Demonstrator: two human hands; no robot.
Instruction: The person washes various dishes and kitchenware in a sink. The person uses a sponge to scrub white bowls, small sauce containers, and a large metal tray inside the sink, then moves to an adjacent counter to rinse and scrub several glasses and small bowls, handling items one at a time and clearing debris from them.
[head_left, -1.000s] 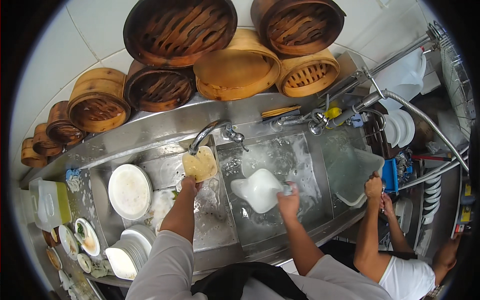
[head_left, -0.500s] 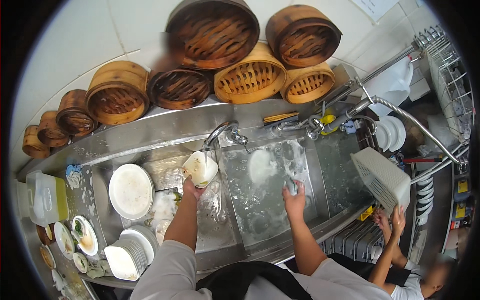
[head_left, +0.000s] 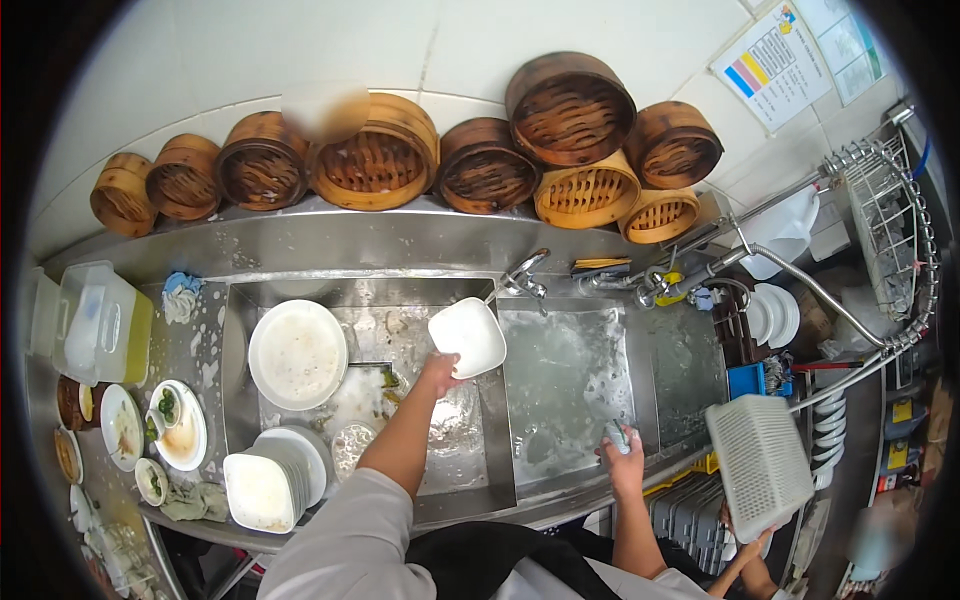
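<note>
My left hand (head_left: 440, 374) grips a white square bowl (head_left: 467, 332) under the tap (head_left: 527, 270), over the left sink basin (head_left: 458, 472), with water falling toward it. My right hand (head_left: 624, 460) is closed on a greyish scrubber (head_left: 616, 434) near the front edge of the soapy middle basin (head_left: 560, 370). Left of my arms, a round white plate stack (head_left: 297, 352) sits behind stacked square dishes (head_left: 262, 493). Food scraps and suds lie on the basin floor.
Bamboo steamers (head_left: 375, 150) line the back ledge. Dirty plates (head_left: 180, 430) and a plastic container (head_left: 105, 322) occupy the left counter. At right, a co-worker's arms (head_left: 750, 555) hold a white perforated basket (head_left: 758, 460) beside a third water-filled basin, a sprayer hose and a wire rack (head_left: 885, 240).
The bowl in my left hand shifted right and looks whiter. My right hand left the white dish in the water and moved toward the front. The co-worker's basket rose out of the right basin.
</note>
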